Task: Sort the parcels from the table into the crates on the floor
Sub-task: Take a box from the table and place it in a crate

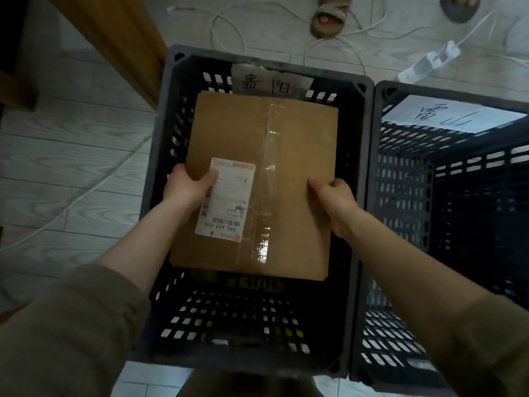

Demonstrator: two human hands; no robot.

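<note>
A flat brown cardboard parcel point(289, 173) with clear tape down its middle and a white shipping label point(229, 202) hangs over the open top of a black slatted crate point(169, 121). My left hand point(187, 186) grips its left edge, thumb on the label. My right hand point(335, 202) grips its right edge. A paper tag with handwritten characters point(266, 83) is stuck to this crate's far wall. The parcel hides most of the crate's inside.
A second black crate point(400, 253) with its own handwritten paper tag point(446, 116) stands touching on the right, nothing visible inside. A wooden table leg point(120, 41) rises at upper left. White cables point(229, 27), a power strip point(429, 63) and another person's sandalled feet point(329, 15) lie beyond.
</note>
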